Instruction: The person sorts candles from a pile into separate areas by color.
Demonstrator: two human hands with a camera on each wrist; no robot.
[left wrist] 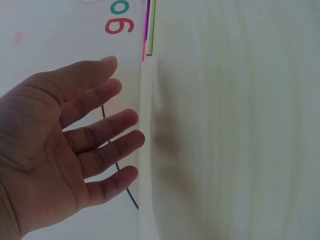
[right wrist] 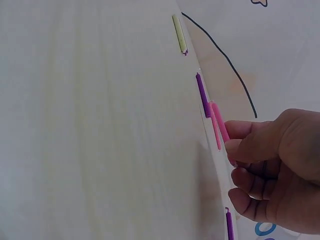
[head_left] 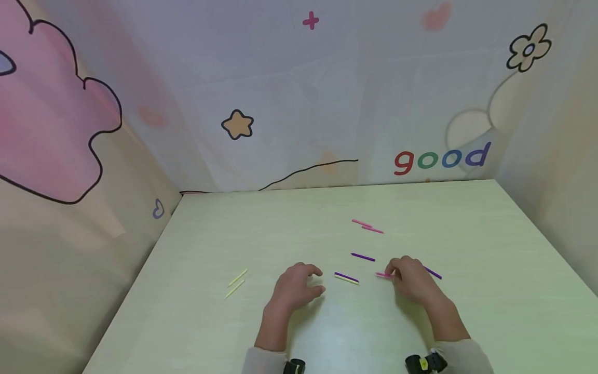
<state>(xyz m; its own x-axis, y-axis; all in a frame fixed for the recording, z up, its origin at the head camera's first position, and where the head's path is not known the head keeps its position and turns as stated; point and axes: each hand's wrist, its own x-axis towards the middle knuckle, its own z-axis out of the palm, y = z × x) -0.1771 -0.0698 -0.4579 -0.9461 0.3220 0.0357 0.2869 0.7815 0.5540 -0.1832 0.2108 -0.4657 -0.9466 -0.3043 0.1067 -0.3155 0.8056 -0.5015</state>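
Observation:
My right hand point(head_left: 411, 280) pinches a thin pink stick point(head_left: 382, 275) between thumb and index finger; its far end is hidden by the fingers. In the right wrist view this pink stick point(right wrist: 220, 120) slants out from the fingertips. Left of it, a purple stick point(head_left: 345, 276) and a pale yellow stick point(head_left: 347, 280) lie side by side. Beyond them is another purple stick point(head_left: 362, 257). A further purple stick point(head_left: 433, 272) lies partly behind my right hand. My left hand point(head_left: 297, 286) hovers with fingers apart and nothing in it, also seen as the left hand point(left wrist: 65, 135) at its wrist.
Two pink sticks point(head_left: 368, 226) lie farther back on the pale table point(head_left: 280, 223). Two pale yellow sticks point(head_left: 235, 283) lie to the left of my left hand. A printed cloth point(head_left: 303, 104) hangs along the back edge and sides.

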